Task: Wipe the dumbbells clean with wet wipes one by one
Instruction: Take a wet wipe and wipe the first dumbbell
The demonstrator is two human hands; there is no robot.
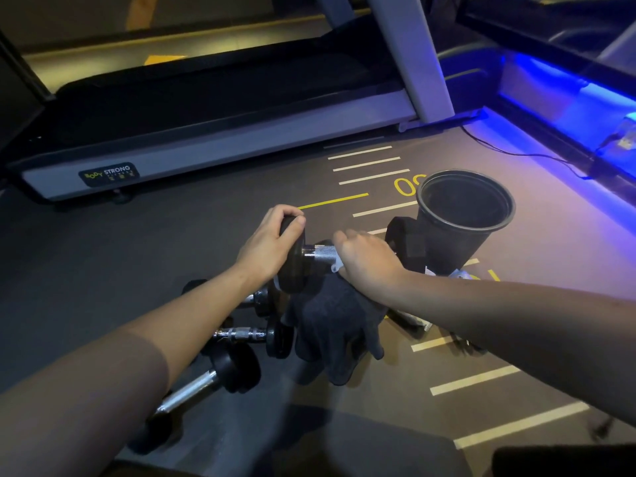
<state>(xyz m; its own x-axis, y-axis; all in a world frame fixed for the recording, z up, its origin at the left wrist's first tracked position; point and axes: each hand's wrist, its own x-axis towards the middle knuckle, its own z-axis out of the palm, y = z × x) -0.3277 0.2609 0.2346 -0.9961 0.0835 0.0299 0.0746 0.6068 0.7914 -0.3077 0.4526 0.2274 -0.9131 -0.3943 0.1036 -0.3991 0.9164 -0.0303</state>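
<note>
Chrome handle of the raised dumbbell (318, 253) is showing between the left hand (266, 244), fingers gripping its black end plate, and the right hand (366, 265), fingers closing around the bar above a dark cloth (335, 325).

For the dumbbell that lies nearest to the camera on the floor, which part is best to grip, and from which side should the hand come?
Grip the nearest dumbbell by its bare chrome bar, probably coming from above. It lies flat on the floor, the bar running diagonally between two black round heads, so the fingers should cross the bar. The heads look too wide for one hand. The left forearm hangs over part of it now.
</note>
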